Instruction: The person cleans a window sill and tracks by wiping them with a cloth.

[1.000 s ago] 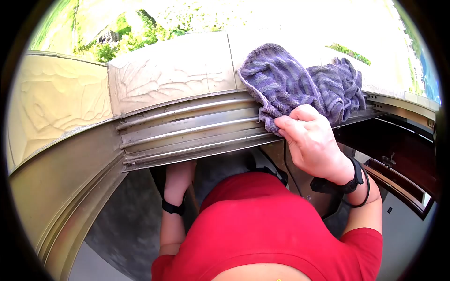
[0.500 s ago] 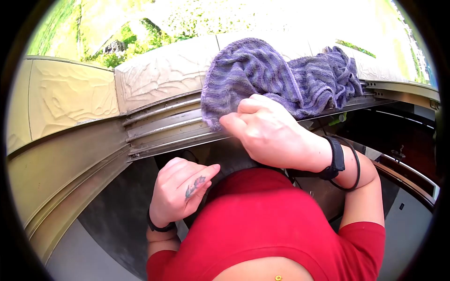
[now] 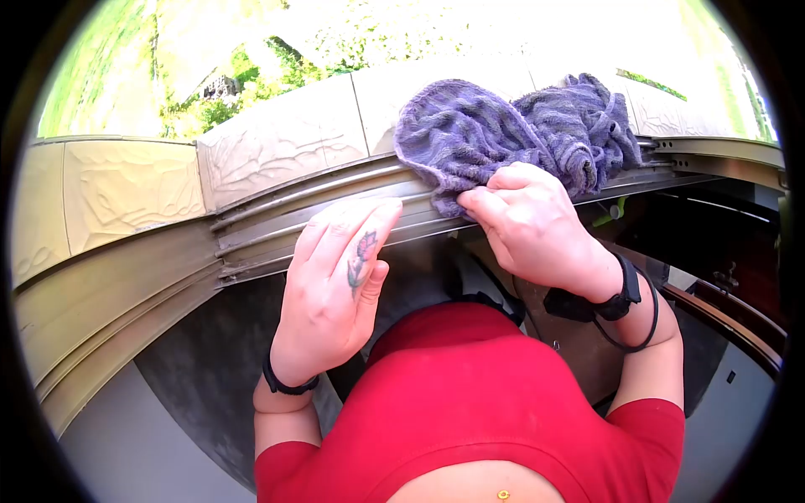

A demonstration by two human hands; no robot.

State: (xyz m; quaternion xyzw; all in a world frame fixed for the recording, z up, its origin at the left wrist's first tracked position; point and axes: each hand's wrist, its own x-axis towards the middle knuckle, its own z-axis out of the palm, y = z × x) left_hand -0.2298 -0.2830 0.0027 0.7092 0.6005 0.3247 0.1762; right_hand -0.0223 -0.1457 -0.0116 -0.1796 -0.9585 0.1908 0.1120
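Note:
A crumpled purple striped cloth lies over the metal window track and the tiled sill beyond it. My right hand is closed at the near edge of the cloth, its fingers bent and pressed on the fabric by the track; the fingertips are partly hidden. To the left, my left hand is open, fingers stretched forward and thumb apart. Its fingertips are at the near side of the track, and it holds nothing.
Pale textured tiles run along the outer sill, with bright greenery past them. A metal frame rises on the left. A bright green object sits below the track at right, near a dark glossy surface.
My left hand has opened from a curled shape and reached up toward the track. My right hand has shifted right, and the left part of the cloth has moved right and bunched up.

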